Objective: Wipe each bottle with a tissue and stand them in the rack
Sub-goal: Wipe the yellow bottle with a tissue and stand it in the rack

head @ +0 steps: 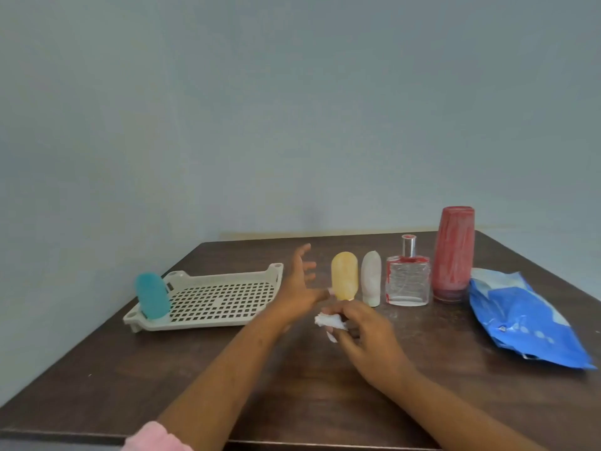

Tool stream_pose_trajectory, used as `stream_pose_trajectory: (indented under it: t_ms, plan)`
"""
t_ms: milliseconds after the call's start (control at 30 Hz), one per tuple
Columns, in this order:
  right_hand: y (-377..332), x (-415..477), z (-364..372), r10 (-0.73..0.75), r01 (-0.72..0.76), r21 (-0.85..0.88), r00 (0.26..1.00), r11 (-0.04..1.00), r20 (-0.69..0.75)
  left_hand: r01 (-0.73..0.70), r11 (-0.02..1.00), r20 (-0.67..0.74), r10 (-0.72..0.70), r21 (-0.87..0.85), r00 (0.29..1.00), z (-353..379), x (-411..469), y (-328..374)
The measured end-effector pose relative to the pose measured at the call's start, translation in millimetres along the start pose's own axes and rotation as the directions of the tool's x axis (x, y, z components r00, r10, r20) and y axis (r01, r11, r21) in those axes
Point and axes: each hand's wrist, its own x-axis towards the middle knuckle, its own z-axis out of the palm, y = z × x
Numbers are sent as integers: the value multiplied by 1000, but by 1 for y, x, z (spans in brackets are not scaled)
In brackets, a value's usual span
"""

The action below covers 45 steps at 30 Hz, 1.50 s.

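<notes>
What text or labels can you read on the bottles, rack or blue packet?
None can be read.
Blue packet: pale printed marks, too blurred to read.
Clear glass bottle: red markings, too blurred to read.
Teal bottle, yellow bottle, white bottle, red bottle, rack: no print visible.

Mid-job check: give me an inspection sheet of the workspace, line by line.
Surface: dark brown table.
Job's things: teal bottle stands in the near-left corner of the rack; yellow bottle, white bottle, glass bottle and red bottle stand in a row on the table, right of the rack.
Clutter: blue packet lies at the table's right side.
Grippers: left hand open, fingers spread beside the yellow bottle; right hand pinches a crumpled tissue.
Cables: nothing seen.
Surroundings: plain wall; pink sleeve at the lower edge.
</notes>
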Motion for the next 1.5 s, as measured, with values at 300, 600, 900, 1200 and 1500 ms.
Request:
stream_pose_trajectory:
  t_ms: [300, 600, 900, 1200, 1500]
  plan:
    - [15, -4, -23, 100, -99, 24, 995, 995, -24, 86, 996, 38, -86, 1, 996, 43, 24, -13]
    - [16, -2, -26, 123, -119, 66, 990, 991, -65, 46, 993, -129, -60, -108, 990, 41, 22, -10]
    - [19, -2, -26, 295, -266, 173, 939, 948, -175, 283, 781, 131, -254, -556, 958, 10, -8, -12]
    - [14, -4, -26, 304, -292, 111, 945, 950, -119, 304, 660, 123, -307, -687, 944, 16, -19, -13]
    - [11, -2, -20, 292, -284, 122, 955, 951, -52, 211, 716, 55, -235, -665, 970, 17, -22, -12]
